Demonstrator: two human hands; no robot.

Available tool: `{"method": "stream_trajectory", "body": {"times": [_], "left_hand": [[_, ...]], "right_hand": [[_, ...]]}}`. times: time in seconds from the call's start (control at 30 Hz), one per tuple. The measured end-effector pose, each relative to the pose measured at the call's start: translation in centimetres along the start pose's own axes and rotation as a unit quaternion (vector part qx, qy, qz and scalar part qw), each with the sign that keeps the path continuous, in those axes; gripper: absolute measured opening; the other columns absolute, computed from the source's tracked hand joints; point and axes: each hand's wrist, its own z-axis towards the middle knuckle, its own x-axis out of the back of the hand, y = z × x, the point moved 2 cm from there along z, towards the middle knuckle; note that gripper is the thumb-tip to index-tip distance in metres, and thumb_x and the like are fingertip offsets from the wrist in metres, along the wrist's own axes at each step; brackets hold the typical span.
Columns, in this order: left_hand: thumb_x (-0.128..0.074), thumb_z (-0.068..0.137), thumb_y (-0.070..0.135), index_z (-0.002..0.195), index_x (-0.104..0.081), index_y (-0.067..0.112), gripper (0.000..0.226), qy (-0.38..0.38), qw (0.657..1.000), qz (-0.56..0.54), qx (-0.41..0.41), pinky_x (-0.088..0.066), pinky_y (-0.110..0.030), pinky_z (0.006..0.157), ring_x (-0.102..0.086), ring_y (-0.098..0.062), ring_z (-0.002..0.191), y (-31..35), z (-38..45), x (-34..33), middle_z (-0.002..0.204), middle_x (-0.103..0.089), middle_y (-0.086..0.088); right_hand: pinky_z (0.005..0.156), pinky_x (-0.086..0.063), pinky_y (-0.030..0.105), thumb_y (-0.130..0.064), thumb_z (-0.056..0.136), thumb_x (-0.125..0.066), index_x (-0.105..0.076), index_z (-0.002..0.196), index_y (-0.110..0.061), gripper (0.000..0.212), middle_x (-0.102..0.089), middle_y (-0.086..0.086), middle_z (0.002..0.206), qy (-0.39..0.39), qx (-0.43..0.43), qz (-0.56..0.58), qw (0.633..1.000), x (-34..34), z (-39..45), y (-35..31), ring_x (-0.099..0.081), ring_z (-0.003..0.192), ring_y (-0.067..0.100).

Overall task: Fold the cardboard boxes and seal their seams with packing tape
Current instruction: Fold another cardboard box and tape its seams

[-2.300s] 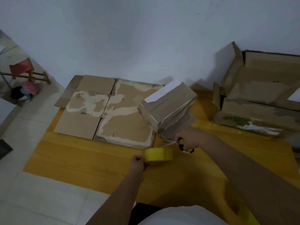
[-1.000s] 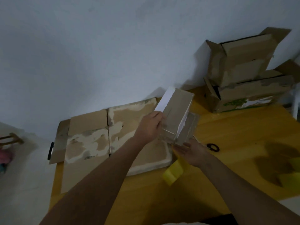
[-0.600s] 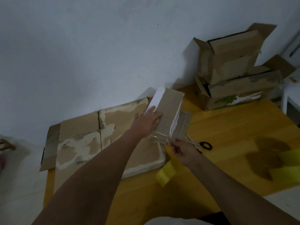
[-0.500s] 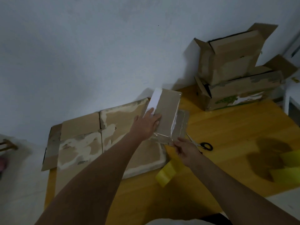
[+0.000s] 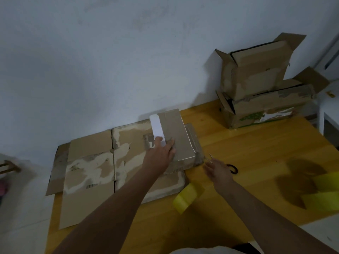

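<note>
A small folded cardboard box point(image 5: 178, 136) with a white strip along its left edge lies on flattened cardboard point(image 5: 110, 162) on the wooden table. My left hand point(image 5: 161, 154) rests flat on the box's near end and holds it down, thumb at its left side. My right hand point(image 5: 217, 170) hovers just right of the box's near corner, fingers apart and holding nothing. It is over a pair of scissors point(image 5: 233, 169), whose blade tips show by my fingertips. A yellow roll of packing tape point(image 5: 188, 197) lies on the table in front of the box.
Two open, worn cardboard boxes point(image 5: 260, 92) are stacked at the back right against the wall. Yellow pieces point(image 5: 324, 197) lie at the table's right edge point(image 5: 311, 222). A white cabinet stands further right. The flattened cardboard overhangs the table's left side.
The small box has gone from tilted up to lying flat under my left hand. My right hand has left the box's near edge and moved right, over the scissors.
</note>
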Motion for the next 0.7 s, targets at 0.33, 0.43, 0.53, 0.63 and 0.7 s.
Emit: {"method": "stream_trajectory", "body": {"times": [0.33,0.43,0.53,0.63,0.7], "left_hand": [[-0.034,0.098,0.051,0.127,-0.056,0.026,0.044,0.071,0.987,0.146,-0.018,-0.040,-0.048,0.099,-0.058,-0.032,0.105,0.2,0.3,0.6,0.114,-0.055,-0.010],[-0.035,0.096,0.054,0.116,-0.059,0.009,0.055,0.072,0.991,0.085,-0.075,-0.036,-0.048,0.110,-0.052,-0.031,0.121,1.4,0.9,-0.8,0.122,-0.057,-0.014],[-0.034,0.095,0.063,0.126,-0.051,-0.003,0.074,0.046,0.994,-0.063,-0.070,-0.033,-0.048,0.114,-0.046,-0.029,0.129,2.5,1.3,-2.0,0.136,-0.047,-0.016],[-0.027,0.091,0.075,0.140,-0.045,0.002,0.090,0.014,0.995,-0.019,-0.097,-0.026,-0.055,0.116,-0.034,-0.035,0.140,2.0,1.4,-2.8,0.148,-0.039,-0.020],[-0.018,0.092,0.076,0.143,-0.045,0.008,0.089,-0.007,0.993,0.016,-0.114,-0.028,-0.058,0.114,-0.035,-0.039,0.140,1.7,1.4,-2.9,0.149,-0.039,-0.023]], "right_hand": [[0.056,-0.034,0.031,-0.022,0.097,-0.060,-0.056,0.073,-0.010,0.027,-0.047,0.006,0.065,-0.055,0.019,-0.069,0.996,-1.8,0.3,-1.5,-0.038,0.055,0.016],[0.063,-0.037,0.033,-0.019,0.098,-0.058,-0.056,0.076,-0.013,0.023,-0.049,0.009,0.075,-0.060,0.107,-0.124,0.985,-1.2,0.5,-1.8,-0.041,0.067,0.019],[0.072,-0.043,0.033,-0.022,0.096,-0.060,-0.060,0.079,-0.016,0.019,-0.057,0.011,0.089,-0.059,0.139,-0.138,0.979,-1.0,0.9,-1.6,-0.050,0.084,0.021],[0.084,-0.048,0.041,-0.020,0.095,-0.062,-0.062,0.079,-0.015,0.016,-0.063,0.012,0.091,-0.060,0.160,-0.134,0.976,-1.3,1.6,-1.5,-0.057,0.087,0.024],[0.088,-0.050,0.042,-0.017,0.096,-0.060,-0.062,0.082,-0.014,0.014,-0.065,0.010,0.092,-0.058,0.169,-0.123,0.976,-1.8,1.8,-1.4,-0.059,0.090,0.023]]}}
